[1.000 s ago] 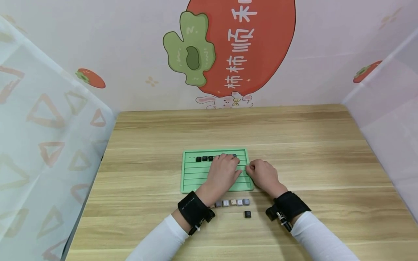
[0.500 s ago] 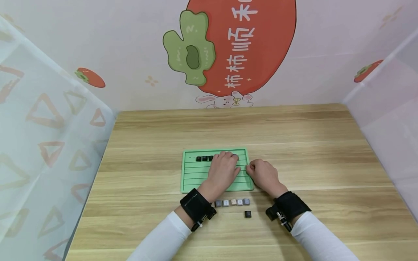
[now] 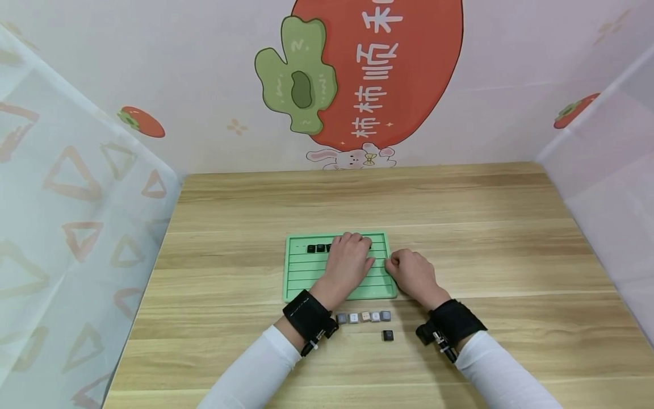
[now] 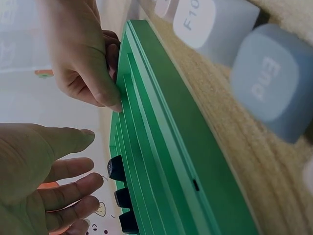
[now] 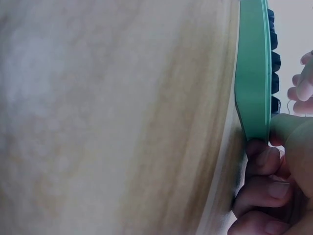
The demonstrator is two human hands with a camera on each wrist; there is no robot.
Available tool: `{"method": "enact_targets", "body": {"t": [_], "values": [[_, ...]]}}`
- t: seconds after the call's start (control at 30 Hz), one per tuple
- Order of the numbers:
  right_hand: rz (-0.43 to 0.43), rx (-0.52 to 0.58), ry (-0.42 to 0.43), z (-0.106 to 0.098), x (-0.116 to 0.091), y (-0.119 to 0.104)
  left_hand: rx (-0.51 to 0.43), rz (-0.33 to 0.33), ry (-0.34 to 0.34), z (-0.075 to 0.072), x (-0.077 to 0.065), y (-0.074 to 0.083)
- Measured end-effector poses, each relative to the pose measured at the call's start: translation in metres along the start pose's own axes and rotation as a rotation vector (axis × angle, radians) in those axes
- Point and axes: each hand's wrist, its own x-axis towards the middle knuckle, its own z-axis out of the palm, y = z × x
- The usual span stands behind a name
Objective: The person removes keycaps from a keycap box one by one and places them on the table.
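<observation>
A green ridged tray point(image 3: 309, 275) lies on the table with a row of black keycaps point(image 3: 320, 248) in its far part. My left hand point(image 3: 348, 261) is over this row and hides the middle of it. In the left wrist view its fingers point(image 4: 73, 193) are loosely extended with nothing between them, near the black keycaps. My right hand point(image 3: 413, 276) pinches the tray's right edge, thumb on top and curled fingers point(image 5: 266, 191) below and beside the rim.
In front of the tray, several grey, white and beige keycaps point(image 3: 365, 317) form a row; a grey one reads End point(image 4: 266, 81). One black keycap point(image 3: 388, 336) sits nearer. Printed cloth walls point(image 3: 204, 85) border the wooden table point(image 3: 485, 227).
My left hand has shifted slightly toward the far edge of the tray. My right hand stays at the tray's right edge, and the loose keycaps have not moved.
</observation>
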Motion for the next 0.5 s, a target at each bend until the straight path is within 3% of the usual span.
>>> {"method": "enact_targets", "body": {"t": [0.5], "values": [[-0.020,-0.002,0.010,-0.0011,-0.0009,-0.0016,-0.017,-0.049,-0.016,0.0023,0.0103,-0.0035]]}}
